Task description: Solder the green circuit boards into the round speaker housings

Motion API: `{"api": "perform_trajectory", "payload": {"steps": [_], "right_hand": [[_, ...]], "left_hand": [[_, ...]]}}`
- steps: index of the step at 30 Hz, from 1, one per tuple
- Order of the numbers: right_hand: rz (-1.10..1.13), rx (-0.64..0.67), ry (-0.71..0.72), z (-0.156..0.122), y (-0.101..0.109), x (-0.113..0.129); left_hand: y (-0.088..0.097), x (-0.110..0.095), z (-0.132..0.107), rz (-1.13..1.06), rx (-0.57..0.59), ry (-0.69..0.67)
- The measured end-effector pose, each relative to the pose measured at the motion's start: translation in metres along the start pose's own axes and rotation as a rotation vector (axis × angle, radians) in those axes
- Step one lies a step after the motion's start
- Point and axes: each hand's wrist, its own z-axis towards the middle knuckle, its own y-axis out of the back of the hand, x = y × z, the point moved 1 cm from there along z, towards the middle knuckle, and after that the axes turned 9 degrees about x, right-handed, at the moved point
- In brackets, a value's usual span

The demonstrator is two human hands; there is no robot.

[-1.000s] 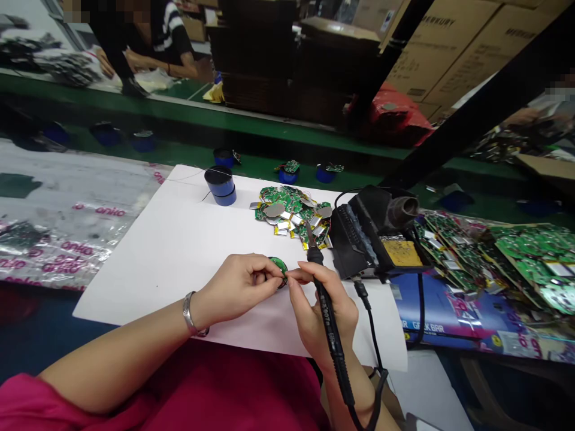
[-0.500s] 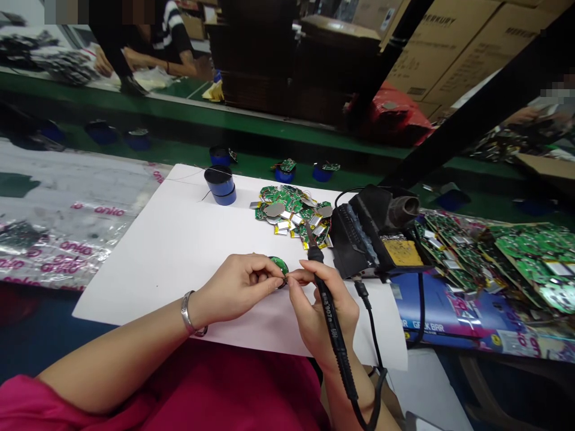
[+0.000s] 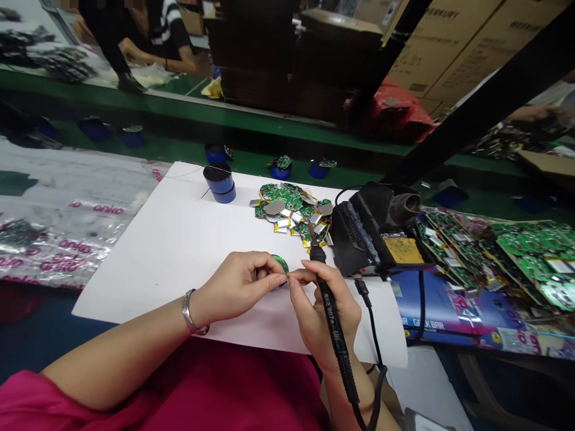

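Left hand pinches a small round green board on the white sheet — right hand grips a soldering iron, its fingertips meeting the board's edge.

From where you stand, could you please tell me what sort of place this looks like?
Most likely an electronics assembly workshop. The right hand holds a soldering iron, a heap of green circuit boards lies on the white sheet, and stacked cardboard boxes stand behind another person's bench.
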Motion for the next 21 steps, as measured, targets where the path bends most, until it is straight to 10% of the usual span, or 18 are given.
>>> {"api": "perform_trajectory", "payload": {"steps": [21], "right_hand": [[-0.157, 0.150, 0.349, -0.007, -0.001, -0.017]], "left_hand": [[-0.004, 0.009, -0.007, 0.326, -0.171, -0.288]]}}
